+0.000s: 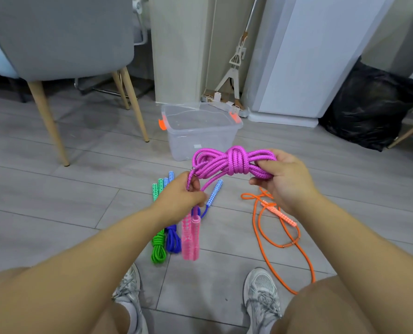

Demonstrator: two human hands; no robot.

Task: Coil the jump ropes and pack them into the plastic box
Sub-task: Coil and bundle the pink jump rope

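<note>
Pink rope (233,162): coiled, knotted at its middle, held in the air over the floor (55,213).
Long axis: left to right across the view; its handles (190,237) hang down from the left end.
Left hand (179,201): pinches the strands leading out of the bundle to the handles.
Right hand (282,182): fingers and thumb curled round the loops at the bundle's right end.
Box (200,143): open on the floor, straight ahead just beyond the bundle, nearer the left hand's side.
Next move: probably forward and down; the dangling handles could catch the near rim.
Green rope (158,247), blue rope (172,239): coiled on the floor, below the left hand.
Orange rope (261,227): loose on the floor, right side.
</note>
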